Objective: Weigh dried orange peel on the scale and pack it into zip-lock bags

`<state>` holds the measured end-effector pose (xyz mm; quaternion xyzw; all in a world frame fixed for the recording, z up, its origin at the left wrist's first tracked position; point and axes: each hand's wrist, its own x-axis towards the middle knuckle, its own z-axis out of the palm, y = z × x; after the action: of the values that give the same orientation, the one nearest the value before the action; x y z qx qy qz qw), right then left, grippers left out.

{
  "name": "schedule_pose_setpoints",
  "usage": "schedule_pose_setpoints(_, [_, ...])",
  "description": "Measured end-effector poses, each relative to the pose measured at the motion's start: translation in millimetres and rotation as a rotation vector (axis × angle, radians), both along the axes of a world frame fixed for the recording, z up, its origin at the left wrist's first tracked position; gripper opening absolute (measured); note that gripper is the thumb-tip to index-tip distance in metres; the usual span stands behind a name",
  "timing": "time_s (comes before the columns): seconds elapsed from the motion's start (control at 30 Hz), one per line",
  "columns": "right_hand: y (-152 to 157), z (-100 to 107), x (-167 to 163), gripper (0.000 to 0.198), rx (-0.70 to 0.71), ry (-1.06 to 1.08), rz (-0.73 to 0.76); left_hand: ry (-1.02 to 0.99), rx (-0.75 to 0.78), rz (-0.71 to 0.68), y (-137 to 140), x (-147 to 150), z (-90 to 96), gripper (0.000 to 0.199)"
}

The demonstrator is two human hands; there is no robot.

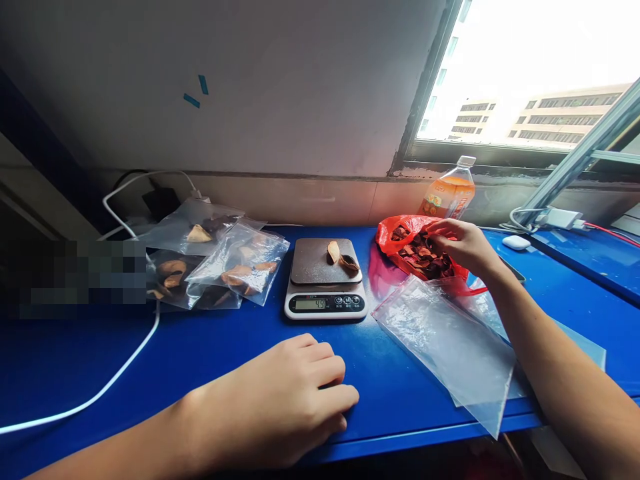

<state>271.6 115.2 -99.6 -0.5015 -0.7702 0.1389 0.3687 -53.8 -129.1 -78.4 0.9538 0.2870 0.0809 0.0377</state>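
My right hand (463, 243) reaches over a red plastic bag (387, 230) filled with dried brown pieces (425, 257). Its fingers are bent together, their tips down at the pieces, and what they may pinch is hidden. My left hand (300, 393) rests near the desk's front edge, fingers curled in, with nothing seen in them. Between the hands and the wall stands a digital kitchen scale (325, 270), its display reading about 4.9. On its plate lie a pale dried slice (333, 252) and a darker curled one (349, 263).
Flat clear zip bags (450, 347) overhang the front edge at right. Filled zip bags (250, 267) are piled left of the scale. A white cable (120, 380) crosses the left side. Behind the red bag stands an orange drink bottle (450, 190); a white case (516, 243) lies right.
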Motion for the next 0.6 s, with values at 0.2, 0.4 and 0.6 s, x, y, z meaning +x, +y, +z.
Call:
schedule_pose_setpoints(0.2, [-27, 23, -13, 0.025, -0.16, 0.206, 0.09, -0.006, 0.007, -0.007, -1, 0, 1.9, 0.006])
schedule_pose_setpoints(0.4, [-66, 57, -51, 0.02, -0.01, 0.081, 0.251, 0.019, 0.034, 0.01, 2, 0, 0.6, 0.006])
schedule_pose_setpoints(0.6, [-95, 87, -139, 0.022, 0.302, -0.423, 0.47, 0.029, 0.055, 0.012, 1, -1, -1.5, 0.006])
